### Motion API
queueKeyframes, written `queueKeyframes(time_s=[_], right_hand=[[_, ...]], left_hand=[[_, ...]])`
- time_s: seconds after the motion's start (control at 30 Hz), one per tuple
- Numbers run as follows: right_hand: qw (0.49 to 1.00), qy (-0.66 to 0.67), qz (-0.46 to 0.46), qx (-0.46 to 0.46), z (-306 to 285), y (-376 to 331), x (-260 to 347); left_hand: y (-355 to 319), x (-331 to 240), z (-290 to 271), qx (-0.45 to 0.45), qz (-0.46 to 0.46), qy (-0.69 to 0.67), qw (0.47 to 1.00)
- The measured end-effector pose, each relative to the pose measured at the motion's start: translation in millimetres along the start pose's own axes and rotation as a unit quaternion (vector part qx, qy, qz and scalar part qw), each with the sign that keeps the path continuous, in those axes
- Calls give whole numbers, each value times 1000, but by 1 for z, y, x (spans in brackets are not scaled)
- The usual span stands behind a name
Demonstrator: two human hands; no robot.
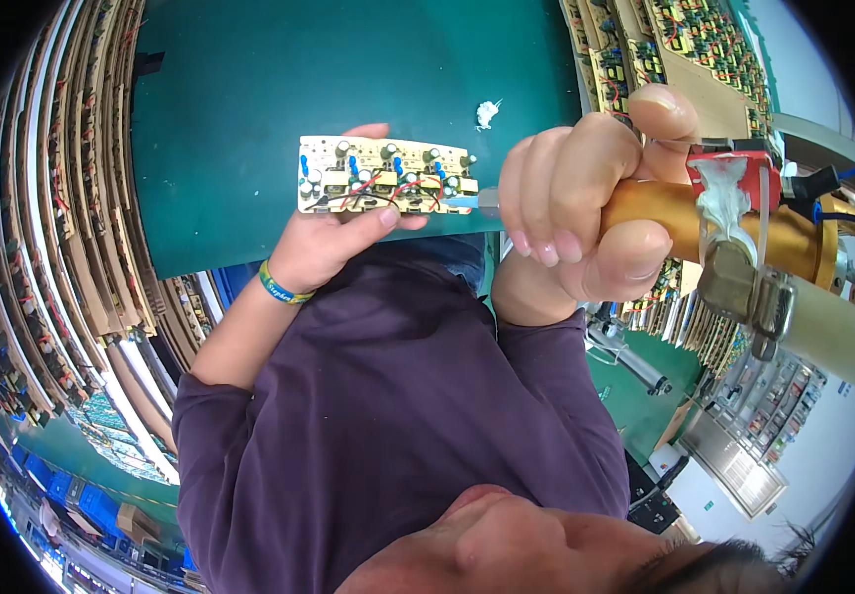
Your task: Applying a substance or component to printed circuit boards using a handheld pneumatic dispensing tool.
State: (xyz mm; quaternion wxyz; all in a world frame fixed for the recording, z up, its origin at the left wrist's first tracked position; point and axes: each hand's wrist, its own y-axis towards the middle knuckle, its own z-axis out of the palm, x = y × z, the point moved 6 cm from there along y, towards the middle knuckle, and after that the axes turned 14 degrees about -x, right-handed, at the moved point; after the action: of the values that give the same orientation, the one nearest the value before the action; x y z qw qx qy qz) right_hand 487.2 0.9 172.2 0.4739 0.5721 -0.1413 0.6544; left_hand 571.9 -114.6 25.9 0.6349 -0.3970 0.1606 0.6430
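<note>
My left hand [333,238] is closed on a pale yellow circuit board [358,205], with the thumb along its near edge and fingertips showing past the far edge. The board carries several round capacitors, blue parts, and red and black wires. My right hand [586,188] is wrapped round the gold barrel of a glue dispensing gun [650,213]. Its light blue nozzle tip [462,202] is over the board's right end; whether it touches the board I cannot tell. Whitish material is smeared on the gun's red block [734,183].
A green tabletop [299,79] lies below, with a white glue blob [487,114] beyond the board. Stacks of cardboard-separated circuit boards [81,188] line the left side. More filled boards [690,45] stand at the far right. A hose and fittings [744,287] run from the gun.
</note>
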Motion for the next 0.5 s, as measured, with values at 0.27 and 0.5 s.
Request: queueKeyframes(time_s=[0.27, 0.5], right_hand=[[999, 24, -12, 26, 5, -1, -4], [1000, 15, -10, 10, 4, -1, -5]], left_hand=[[-1, 0, 6, 7, -10, -1, 1000], [-1, 0, 9, 12, -12, -7, 1000]])
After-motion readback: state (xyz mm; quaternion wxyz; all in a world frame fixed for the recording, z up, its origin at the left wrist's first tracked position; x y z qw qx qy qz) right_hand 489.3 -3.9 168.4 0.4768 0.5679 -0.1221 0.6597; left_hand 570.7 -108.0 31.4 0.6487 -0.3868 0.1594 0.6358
